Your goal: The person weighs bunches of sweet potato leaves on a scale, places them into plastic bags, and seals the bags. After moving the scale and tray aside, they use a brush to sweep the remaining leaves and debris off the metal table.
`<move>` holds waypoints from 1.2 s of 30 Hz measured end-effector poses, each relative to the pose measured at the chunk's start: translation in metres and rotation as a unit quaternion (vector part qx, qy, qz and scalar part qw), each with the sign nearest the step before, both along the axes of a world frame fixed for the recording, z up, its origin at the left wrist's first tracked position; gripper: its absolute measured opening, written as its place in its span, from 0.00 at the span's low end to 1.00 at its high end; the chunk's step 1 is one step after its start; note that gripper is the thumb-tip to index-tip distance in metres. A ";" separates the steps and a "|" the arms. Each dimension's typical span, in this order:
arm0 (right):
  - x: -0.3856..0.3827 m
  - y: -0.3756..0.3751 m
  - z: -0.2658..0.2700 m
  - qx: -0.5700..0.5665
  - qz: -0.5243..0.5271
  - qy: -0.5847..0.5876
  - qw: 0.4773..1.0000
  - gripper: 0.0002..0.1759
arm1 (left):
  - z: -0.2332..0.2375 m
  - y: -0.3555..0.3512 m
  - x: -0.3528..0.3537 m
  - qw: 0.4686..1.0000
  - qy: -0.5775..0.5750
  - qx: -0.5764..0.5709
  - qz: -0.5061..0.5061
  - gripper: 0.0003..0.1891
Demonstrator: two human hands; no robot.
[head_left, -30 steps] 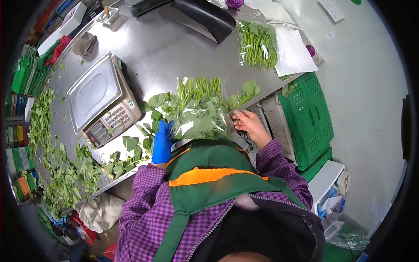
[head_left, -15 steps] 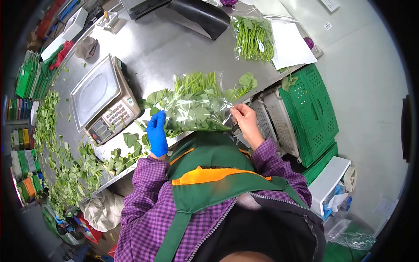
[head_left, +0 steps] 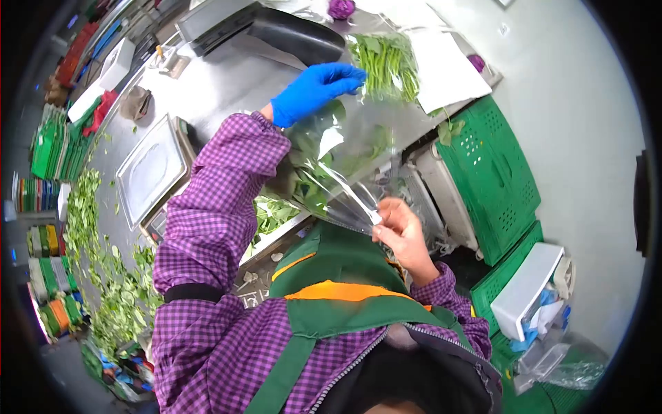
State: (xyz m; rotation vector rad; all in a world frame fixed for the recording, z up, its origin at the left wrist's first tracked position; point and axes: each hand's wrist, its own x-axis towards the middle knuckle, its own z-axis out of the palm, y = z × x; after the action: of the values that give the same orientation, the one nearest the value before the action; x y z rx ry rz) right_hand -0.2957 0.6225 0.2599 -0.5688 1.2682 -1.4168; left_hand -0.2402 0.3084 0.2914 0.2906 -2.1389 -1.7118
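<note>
A clear plastic bag (head_left: 348, 148) with green leaves in it stretches between my hands at the table's front edge. My right hand (head_left: 405, 231), bare, pinches a gathered fold of the bag at its near corner. In a blue glove, my left hand (head_left: 317, 93) is closed at the bag's far side, fingertips pointing right. Those fingertips overlap the edge of a second bag of long-stemmed greens (head_left: 387, 65), lying farther back. Loose leafy greens (head_left: 274, 214) lie below my left forearm, partly hidden by the sleeve.
A weighing scale (head_left: 153, 165) stands left, partly behind my sleeve. Loose greens (head_left: 114, 276) spread along the table's left side. White paper (head_left: 452, 72) lies back right. Green crates (head_left: 489, 176) stack at the right, with a white bin (head_left: 527, 290) nearer. A black curved object (head_left: 296, 38) sits at the back.
My left hand has swung from the bag's near left corner up to its far side. The bag has tilted and stretched out, while my right hand still pinches its near corner. The view has shifted slightly.
</note>
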 end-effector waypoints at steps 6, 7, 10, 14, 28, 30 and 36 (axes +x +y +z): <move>-0.017 0.067 -0.095 0.194 0.044 0.046 0.979 0.15 | -0.132 -0.045 0.035 0.951 -0.299 -0.046 -0.060 0.24; -0.021 0.073 -0.103 0.180 0.039 -0.003 0.983 0.18 | -0.139 -0.048 0.040 0.944 -0.321 -0.023 -0.068 0.23; -0.037 0.066 -0.113 0.184 -0.033 -0.107 0.976 0.25 | -0.165 -0.054 0.049 0.945 -0.318 0.001 -0.080 0.24; -0.043 0.029 -0.117 0.172 -0.154 -0.179 0.956 0.15 | -0.164 -0.048 0.048 0.925 -0.368 -0.009 -0.095 0.19; -0.019 -0.012 -0.094 0.049 0.072 -0.408 0.909 0.20 | -0.146 -0.022 0.076 0.952 -0.247 0.178 -0.008 0.10; -0.013 -0.039 -0.083 0.101 0.091 -0.071 0.988 0.20 | -0.145 -0.020 0.076 0.953 -0.252 0.171 -0.007 0.10; -0.016 -0.035 -0.046 0.032 0.081 0.060 0.994 0.19 | -0.146 -0.016 0.079 0.952 -0.256 0.165 0.026 0.11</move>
State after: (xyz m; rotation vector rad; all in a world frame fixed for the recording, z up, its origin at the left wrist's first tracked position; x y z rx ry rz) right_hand -0.3121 0.5871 0.2135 -0.7054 1.3259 -1.2176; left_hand -0.1612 0.2922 0.1456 0.9697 -2.1279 -2.1371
